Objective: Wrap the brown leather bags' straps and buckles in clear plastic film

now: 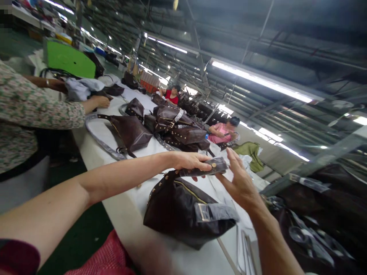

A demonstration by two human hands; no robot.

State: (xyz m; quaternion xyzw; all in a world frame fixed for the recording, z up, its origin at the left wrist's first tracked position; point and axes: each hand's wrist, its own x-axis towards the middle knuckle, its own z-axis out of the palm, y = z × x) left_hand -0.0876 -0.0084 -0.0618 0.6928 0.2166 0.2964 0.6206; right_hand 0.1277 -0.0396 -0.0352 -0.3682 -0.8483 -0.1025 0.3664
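A dark brown leather handbag (174, 214) with gold studs, a gold zip and a buckled strap end (219, 213) in clear plastic rests on the white table in front of me. Above its top edge, my left hand (190, 161) is closed around a plastic-wrapped bag strap (220, 165) with a gold stud. My right hand (239, 181) is beside the strap's far end, its fingers stretched out and apart. The thumb lies close to the strap; whether it touches cannot be made out.
Several similar bags (130, 131) lie farther along the white table (94, 152). At the left, a co-worker in a flowered sleeve (43, 99) handles cloth near a green panel (70, 58). Two more people sit beyond. Dark bags (321, 198) with wrapped straps are at the right.
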